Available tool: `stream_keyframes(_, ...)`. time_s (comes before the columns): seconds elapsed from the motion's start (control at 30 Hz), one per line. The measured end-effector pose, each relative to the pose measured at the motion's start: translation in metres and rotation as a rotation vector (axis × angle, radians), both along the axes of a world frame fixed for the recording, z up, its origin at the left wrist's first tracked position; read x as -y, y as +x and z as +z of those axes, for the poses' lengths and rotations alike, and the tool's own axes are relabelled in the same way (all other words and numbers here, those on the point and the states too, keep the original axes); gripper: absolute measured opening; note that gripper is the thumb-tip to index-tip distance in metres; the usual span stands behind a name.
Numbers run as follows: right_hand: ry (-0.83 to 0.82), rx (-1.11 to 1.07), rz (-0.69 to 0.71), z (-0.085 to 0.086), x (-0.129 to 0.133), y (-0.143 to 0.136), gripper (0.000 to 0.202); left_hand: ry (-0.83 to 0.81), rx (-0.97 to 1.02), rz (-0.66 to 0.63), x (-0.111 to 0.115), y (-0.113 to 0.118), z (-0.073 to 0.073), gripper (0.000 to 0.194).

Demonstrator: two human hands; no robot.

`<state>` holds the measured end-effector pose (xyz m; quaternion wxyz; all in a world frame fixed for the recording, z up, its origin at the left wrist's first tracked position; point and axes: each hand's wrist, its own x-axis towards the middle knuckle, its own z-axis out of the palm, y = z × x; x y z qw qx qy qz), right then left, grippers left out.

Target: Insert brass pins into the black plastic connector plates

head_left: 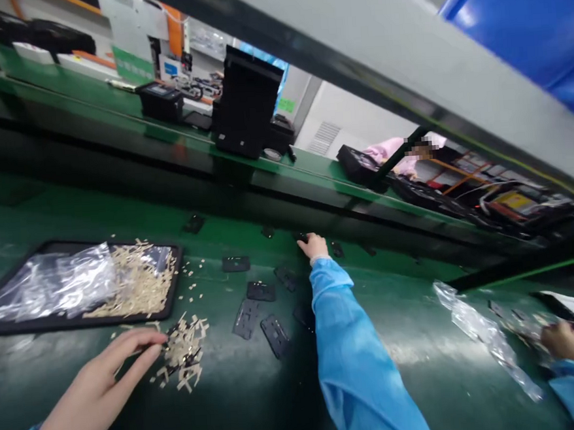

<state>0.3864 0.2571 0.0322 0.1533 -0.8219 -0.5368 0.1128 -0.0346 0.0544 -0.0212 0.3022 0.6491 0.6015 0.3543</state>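
Note:
My left hand (95, 382) is at the near edge of a loose pile of small beige strips (185, 346) with dark bits among them. Its thumb and forefinger are pinched together at the pile; whatever is between the tips is too small to make out. My right hand (315, 246), in a blue sleeve, is stretched to the far side of the green bench. Its fingers close on a small black plastic part (300, 237), mostly covered by them. Between the hands lie several flat black plastic plates (274, 336), one partly hidden by my right sleeve.
A black tray (172, 301) at left holds more beige strips and a clear plastic bag (70, 282). Crumpled clear plastic (489, 338) lies at right, beside another person's hand (568, 343). A green shelf (308, 167) with black devices crosses behind; a grey beam (354, 53) hangs overhead.

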Motion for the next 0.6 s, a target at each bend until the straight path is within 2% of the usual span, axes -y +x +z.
stream_keyframes(0.07, 0.003, 0.013, 0.042, 0.008, 0.005, -0.004, 0.032, 0.006, -0.067, -0.065, -0.005, 0.002, 0.010, 0.038)
stream_keyframes(0.13, 0.031, 0.010, 0.111, 0.020, 0.023, -0.013, 0.029, 0.051, -0.149, -0.119, -0.011, 0.003, 0.015, 0.041)
stream_keyframes(0.2, 0.072, -0.008, 0.216, 0.032, 0.057, -0.029, 0.021, 0.151, -0.256, -0.175, -0.015, 0.004, 0.015, 0.046)
stream_keyframes(0.3, 0.100, -0.059, 0.421, 0.041, 0.132, -0.062, 0.019, 0.306, -0.421, -0.274, -0.016, 0.010, 0.010, 0.053)
stream_keyframes(0.37, 0.087, -0.101, 0.560, 0.034, 0.185, -0.085, 0.024, 0.341, -0.489, -0.317, -0.014, 0.016, 0.006, 0.054)
stream_keyframes(0.4, 0.106, -0.119, 0.691, 0.028, 0.208, -0.095, 0.024, 0.341, -0.508, -0.323, -0.013, 0.020, 0.004, 0.053)
stream_keyframes(0.43, 0.123, -0.124, 0.764, 0.019, 0.228, -0.105, 0.026, 0.338, -0.517, -0.321, -0.011, 0.023, 0.002, 0.050)
stream_keyframes(0.5, 0.124, -0.143, 0.799, 0.000, 0.257, -0.120, 0.032, 0.334, -0.525, -0.311, -0.008, 0.027, -0.001, 0.046)
stream_keyframes(0.6, 0.115, -0.152, 0.752, -0.024, 0.275, -0.133, 0.036, 0.338, -0.525, -0.306, -0.006, 0.027, -0.005, 0.046)
